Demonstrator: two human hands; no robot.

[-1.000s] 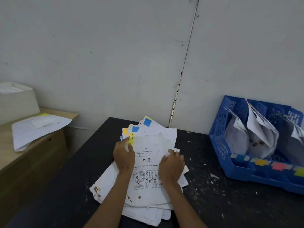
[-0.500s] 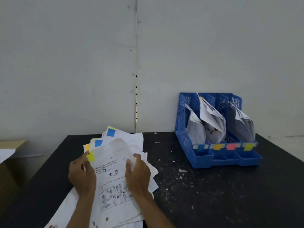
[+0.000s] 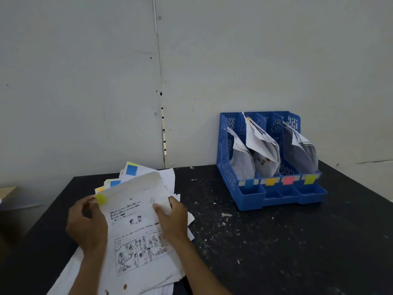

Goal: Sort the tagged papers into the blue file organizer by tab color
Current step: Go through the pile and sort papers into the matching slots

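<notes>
Black, paint-flecked table (image 3: 276,241) against a pale wall, as I watch it. The left hand (image 3: 87,226) pinches the top sheet (image 3: 136,231) at its left edge, just below its yellow tab (image 3: 101,199). The right hand (image 3: 172,220) curls round the right edge. Since half a second ago the sheet's far end has lifted higher off the paper pile (image 3: 168,177), which fans toward 12 o'clock. At 2 o'clock, well apart, the blue file organizer (image 3: 251,196) stands unmoved, papers slumped in its slots.
</notes>
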